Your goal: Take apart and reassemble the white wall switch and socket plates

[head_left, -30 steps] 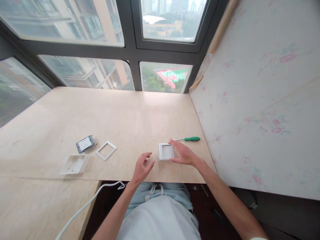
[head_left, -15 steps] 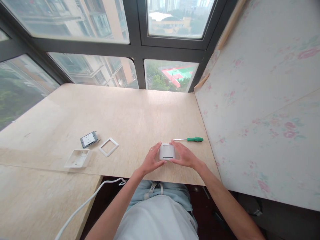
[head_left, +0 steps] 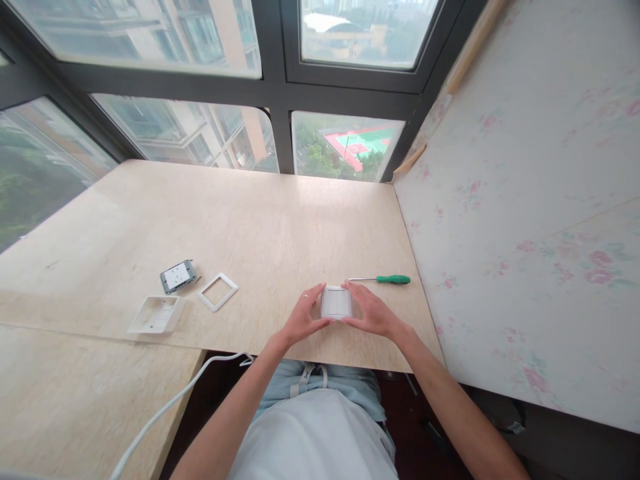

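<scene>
A white wall switch (head_left: 336,302) with two rockers sits near the front of the wooden table (head_left: 260,227). My left hand (head_left: 300,319) grips its left side, fingers curled round the edge. My right hand (head_left: 373,312) grips its right side the same way. Just behind the switch lies a green-handled screwdriver (head_left: 385,279), its shaft pointing left.
On the left of the table lie a grey socket module (head_left: 177,276), a white square frame (head_left: 217,291) and a white back box (head_left: 155,315). A white cable (head_left: 170,407) hangs below the table's front edge. A flowered wall panel (head_left: 525,213) borders the right side.
My left hand came in from the left and closed on the switch. The part that showed a hollow square face now shows two rockers. The view has tilted slightly.
</scene>
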A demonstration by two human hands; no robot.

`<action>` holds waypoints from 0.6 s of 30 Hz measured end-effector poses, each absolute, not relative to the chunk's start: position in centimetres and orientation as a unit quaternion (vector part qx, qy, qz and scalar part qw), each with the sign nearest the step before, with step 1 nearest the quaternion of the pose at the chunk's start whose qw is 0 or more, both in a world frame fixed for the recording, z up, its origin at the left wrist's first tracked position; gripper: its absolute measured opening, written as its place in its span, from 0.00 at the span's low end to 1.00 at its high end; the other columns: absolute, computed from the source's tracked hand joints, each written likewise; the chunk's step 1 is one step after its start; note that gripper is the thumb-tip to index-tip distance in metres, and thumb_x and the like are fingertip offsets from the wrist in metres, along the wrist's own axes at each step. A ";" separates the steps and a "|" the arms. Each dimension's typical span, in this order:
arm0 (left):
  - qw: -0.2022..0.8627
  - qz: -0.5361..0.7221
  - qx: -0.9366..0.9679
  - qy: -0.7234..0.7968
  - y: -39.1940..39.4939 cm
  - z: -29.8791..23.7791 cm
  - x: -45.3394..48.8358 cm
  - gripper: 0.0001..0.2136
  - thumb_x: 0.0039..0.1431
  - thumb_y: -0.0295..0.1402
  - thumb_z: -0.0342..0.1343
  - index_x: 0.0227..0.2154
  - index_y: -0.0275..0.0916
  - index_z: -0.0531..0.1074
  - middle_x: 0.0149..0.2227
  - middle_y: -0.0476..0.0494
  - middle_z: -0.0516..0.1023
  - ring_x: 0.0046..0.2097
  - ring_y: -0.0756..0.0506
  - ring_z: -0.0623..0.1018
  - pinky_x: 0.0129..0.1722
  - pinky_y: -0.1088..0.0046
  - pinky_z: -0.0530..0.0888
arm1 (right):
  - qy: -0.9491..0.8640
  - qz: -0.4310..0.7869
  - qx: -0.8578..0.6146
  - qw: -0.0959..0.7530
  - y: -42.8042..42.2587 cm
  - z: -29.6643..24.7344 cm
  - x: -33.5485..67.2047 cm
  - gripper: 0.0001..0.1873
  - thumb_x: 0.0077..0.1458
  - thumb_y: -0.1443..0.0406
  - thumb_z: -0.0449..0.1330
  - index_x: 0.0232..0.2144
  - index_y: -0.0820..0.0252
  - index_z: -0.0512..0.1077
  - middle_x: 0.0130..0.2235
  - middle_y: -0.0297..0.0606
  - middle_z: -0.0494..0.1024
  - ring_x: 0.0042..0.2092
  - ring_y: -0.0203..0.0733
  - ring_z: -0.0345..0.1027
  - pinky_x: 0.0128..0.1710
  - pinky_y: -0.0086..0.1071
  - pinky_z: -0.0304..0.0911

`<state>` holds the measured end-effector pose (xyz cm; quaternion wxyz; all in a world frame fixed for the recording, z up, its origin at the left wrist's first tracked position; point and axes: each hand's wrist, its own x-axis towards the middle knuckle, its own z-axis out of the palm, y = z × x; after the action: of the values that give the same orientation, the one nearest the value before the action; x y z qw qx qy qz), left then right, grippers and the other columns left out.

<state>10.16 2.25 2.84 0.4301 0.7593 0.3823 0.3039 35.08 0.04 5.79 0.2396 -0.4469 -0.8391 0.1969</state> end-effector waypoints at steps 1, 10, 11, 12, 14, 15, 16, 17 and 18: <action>0.431 0.306 0.758 0.382 2.3 2.8 10.2 0.39 0.55 0.46 0.63 0.66 0.47 0.53 0.65 0.35 0.62 0.62 0.36 0.66 0.52 0.57 0.72 | -0.838 0.198 -0.448 0.239 0.0 5.7 35.1 0.50 0.56 0.53 0.63 0.70 0.55 0.40 0.64 0.51 0.65 0.65 0.58 0.58 0.62 0.56 0.60; 0.447 0.313 0.745 0.383 2.4 2.8 10.1 0.38 0.54 0.48 0.64 0.65 0.45 0.56 0.64 0.34 0.62 0.62 0.35 0.66 0.51 0.58 0.74 | -0.836 0.208 -0.454 0.228 -0.1 5.6 34.9 0.50 0.56 0.53 0.63 0.70 0.56 0.40 0.64 0.52 0.64 0.66 0.57 0.57 0.62 0.56 0.60; 0.446 0.314 0.745 0.384 2.3 2.8 10.1 0.38 0.54 0.48 0.64 0.65 0.45 0.56 0.64 0.34 0.62 0.62 0.36 0.66 0.51 0.58 0.74 | -0.835 0.209 -0.455 0.228 -0.1 5.7 34.9 0.50 0.56 0.53 0.63 0.70 0.56 0.40 0.64 0.52 0.64 0.66 0.57 0.57 0.62 0.56 0.59; 0.441 0.317 0.747 0.383 2.3 2.9 10.1 0.38 0.54 0.48 0.64 0.65 0.45 0.56 0.64 0.34 0.62 0.62 0.36 0.66 0.52 0.57 0.73 | -0.835 0.209 -0.455 0.228 -0.1 5.7 34.9 0.50 0.57 0.53 0.63 0.70 0.55 0.40 0.64 0.52 0.64 0.66 0.57 0.57 0.62 0.56 0.59; 0.423 0.326 0.756 0.380 2.3 3.1 10.1 0.37 0.55 0.47 0.64 0.64 0.46 0.56 0.64 0.35 0.63 0.63 0.36 0.66 0.54 0.56 0.72 | -0.836 0.207 -0.454 0.228 -0.1 5.9 34.9 0.50 0.57 0.53 0.63 0.70 0.55 0.40 0.64 0.52 0.64 0.66 0.57 0.57 0.62 0.56 0.60; 0.413 0.331 0.760 0.378 2.2 3.3 10.0 0.37 0.55 0.47 0.64 0.64 0.47 0.56 0.63 0.35 0.64 0.63 0.36 0.65 0.55 0.55 0.71 | -0.837 0.205 -0.452 0.230 -0.1 6.1 34.9 0.49 0.57 0.53 0.63 0.70 0.55 0.40 0.64 0.52 0.64 0.66 0.57 0.57 0.62 0.56 0.60; 0.404 0.337 0.763 0.376 2.2 3.6 10.0 0.37 0.55 0.47 0.64 0.64 0.47 0.56 0.63 0.35 0.64 0.64 0.36 0.65 0.56 0.54 0.70 | -0.838 0.203 -0.450 0.233 -0.1 6.3 34.8 0.49 0.57 0.53 0.62 0.70 0.54 0.40 0.64 0.52 0.64 0.66 0.57 0.57 0.62 0.56 0.60; 0.396 0.344 0.765 0.374 2.3 3.9 9.9 0.36 0.55 0.46 0.64 0.64 0.47 0.57 0.63 0.35 0.65 0.64 0.36 0.65 0.57 0.54 0.70 | -0.838 0.203 -0.448 0.236 -0.1 6.5 34.8 0.49 0.58 0.53 0.62 0.70 0.54 0.40 0.65 0.52 0.64 0.66 0.57 0.57 0.62 0.56 0.59; 0.390 0.352 0.765 0.373 2.3 4.3 9.8 0.36 0.55 0.46 0.64 0.64 0.47 0.57 0.63 0.35 0.65 0.63 0.36 0.65 0.57 0.54 0.70 | -0.837 0.205 -0.447 0.241 0.0 6.8 34.7 0.48 0.58 0.54 0.62 0.70 0.54 0.41 0.65 0.51 0.63 0.66 0.57 0.57 0.63 0.56 0.59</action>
<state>9.82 2.31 4.27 0.3900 0.7645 0.3735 0.3521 34.71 0.02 6.78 0.2411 -0.4472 -0.8365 0.2052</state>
